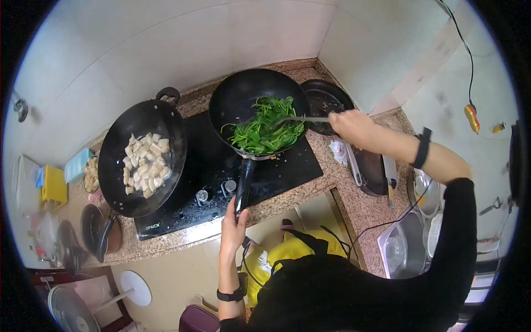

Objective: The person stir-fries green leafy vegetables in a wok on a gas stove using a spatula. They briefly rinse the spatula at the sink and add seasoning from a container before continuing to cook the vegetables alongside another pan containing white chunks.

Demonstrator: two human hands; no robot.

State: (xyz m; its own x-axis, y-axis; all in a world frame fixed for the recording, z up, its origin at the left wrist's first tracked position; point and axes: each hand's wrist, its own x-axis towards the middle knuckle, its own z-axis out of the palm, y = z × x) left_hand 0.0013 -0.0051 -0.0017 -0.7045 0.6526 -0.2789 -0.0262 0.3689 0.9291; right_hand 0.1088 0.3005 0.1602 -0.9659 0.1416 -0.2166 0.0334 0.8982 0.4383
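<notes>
My left hand (234, 226) grips the black handle (245, 182) of a dark wok (236, 93), which sits on the black cooktop (199, 166). Leafy greens (269, 128) lie heaped in this wok. My right hand (352, 126) holds the metal handle of a cooking utensil (307, 119); its working end is buried in the greens, so I cannot tell its shape. To the left, a second wok (112, 166) with a loop handle contains pale, chopped pieces of food (147, 164) and some liquid. Two control knobs (229, 188) show at the cooktop's front.
A dark round pan (325, 99) stands behind my right hand. On the right counter lie a cleaver (390, 174) and a dark oblong pan or board (371, 178), near a steel sink (408, 265). A saucepan (114, 238) sits front left; a pedestal fan (72, 311) is below it.
</notes>
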